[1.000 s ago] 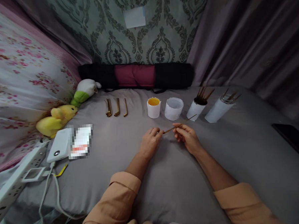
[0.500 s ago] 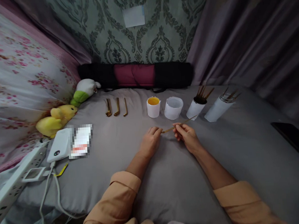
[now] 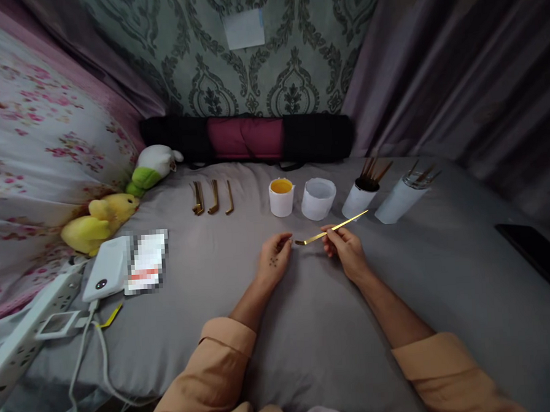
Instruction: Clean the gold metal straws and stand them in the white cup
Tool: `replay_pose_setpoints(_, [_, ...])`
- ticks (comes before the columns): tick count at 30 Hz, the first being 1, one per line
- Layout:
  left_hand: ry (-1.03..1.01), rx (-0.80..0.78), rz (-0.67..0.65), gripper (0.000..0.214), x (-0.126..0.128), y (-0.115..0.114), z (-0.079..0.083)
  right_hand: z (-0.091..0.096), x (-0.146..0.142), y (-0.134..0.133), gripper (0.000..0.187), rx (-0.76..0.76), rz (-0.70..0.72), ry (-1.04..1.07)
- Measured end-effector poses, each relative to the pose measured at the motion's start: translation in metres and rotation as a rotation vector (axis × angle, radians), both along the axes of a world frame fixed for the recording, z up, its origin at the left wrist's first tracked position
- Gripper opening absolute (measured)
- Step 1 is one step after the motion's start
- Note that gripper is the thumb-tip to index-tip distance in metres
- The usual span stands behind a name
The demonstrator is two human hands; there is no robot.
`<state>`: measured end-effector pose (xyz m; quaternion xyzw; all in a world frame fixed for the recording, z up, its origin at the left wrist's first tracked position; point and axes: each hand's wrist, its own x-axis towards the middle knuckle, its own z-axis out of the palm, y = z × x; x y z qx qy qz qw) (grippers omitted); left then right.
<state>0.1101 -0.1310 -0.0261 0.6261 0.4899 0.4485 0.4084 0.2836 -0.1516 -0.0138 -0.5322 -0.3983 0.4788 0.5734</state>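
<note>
My right hand pinches a thin gold stick with a bent, darker end partway along its length. The stick slants up to the right, its bent end pointing at my left hand. The fingers of my left hand are curled together just left of that end, a small gap apart from it; whether something small is between them I cannot make out. Farther back on the left lie similar bent sticks, two bundles and a single one.
Past my hands stand a white cup with yellow inside, a wider white cup, and two tilted-looking white holders with brown sticks. A power bank and power strip lie left, a dark phone right.
My left hand has come away from the stick's bent end and turned, showing marks on its back. The stick in my right hand has rolled or tilted slightly and now shines bright gold.
</note>
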Motion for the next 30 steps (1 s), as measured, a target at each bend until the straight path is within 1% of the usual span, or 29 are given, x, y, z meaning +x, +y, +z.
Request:
replay_pose_setpoints(3, [-0.175,-0.206,-0.015,0.025,0.004,0.0,0.003,0.0,0.001,0.001,0.032,0.013,-0.033,-0.022])
replay_pose_setpoints(5, [-0.266,-0.289,-0.037,0.026,0.007,-0.001,0.005,-0.001,0.001,0.001,0.031,0.028,-0.053,-0.031])
replay_pose_setpoints(10, [-0.398,-0.411,-0.123,0.029,0.01,-0.004,0.008,-0.001,0.001,0.002,0.028,0.044,-0.072,-0.05])
replay_pose_setpoints(17, [-0.537,-0.587,-0.178,0.029,0.014,-0.007,0.011,0.0,0.001,0.001,0.027,0.055,-0.063,-0.073])
replay_pose_setpoints(23, [-0.645,-0.677,-0.243,0.027,0.016,-0.01,0.013,0.0,0.001,0.0,0.027,0.06,-0.057,-0.096])
replay_pose_setpoints(30, [-0.638,-0.687,-0.272,0.028,0.015,-0.012,0.013,0.001,0.002,-0.001,0.027,0.046,-0.058,-0.067])
